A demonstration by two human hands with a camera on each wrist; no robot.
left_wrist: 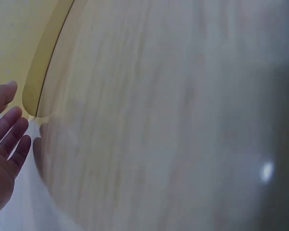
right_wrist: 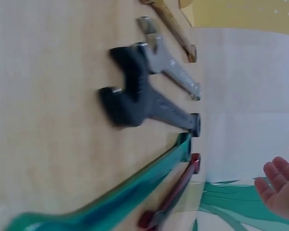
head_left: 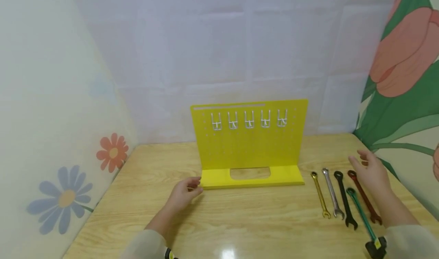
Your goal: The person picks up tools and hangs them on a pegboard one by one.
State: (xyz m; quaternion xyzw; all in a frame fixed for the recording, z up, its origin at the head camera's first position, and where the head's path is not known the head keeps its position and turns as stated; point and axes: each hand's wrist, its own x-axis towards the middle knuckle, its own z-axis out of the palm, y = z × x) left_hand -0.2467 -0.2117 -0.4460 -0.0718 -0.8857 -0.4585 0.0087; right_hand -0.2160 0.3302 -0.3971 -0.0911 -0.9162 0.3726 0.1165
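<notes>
A yellow pegboard stand (head_left: 250, 148) with several white double hooks (head_left: 249, 126) stands on the wooden table. Beside the left front corner of its base is my left hand (head_left: 184, 193), fingers loosely bent and holding nothing; whether the fingertips touch the base I cannot tell. To the right lie a gold wrench (head_left: 320, 195), a silver wrench (head_left: 332, 193), a black wrench (head_left: 345, 200), a green wrench (head_left: 362, 212) and a red wrench (head_left: 365, 197). My right hand (head_left: 374, 176) is raised near the red wrench, its fingers relaxed and nothing in them.
The wooden table (head_left: 240, 213) carries the stand and the wrenches. A white cloth (head_left: 205, 53) hangs behind it. Walls painted with flowers flank it, a blue flower (head_left: 65, 198) on the left and a pink tulip (head_left: 404, 53) on the right.
</notes>
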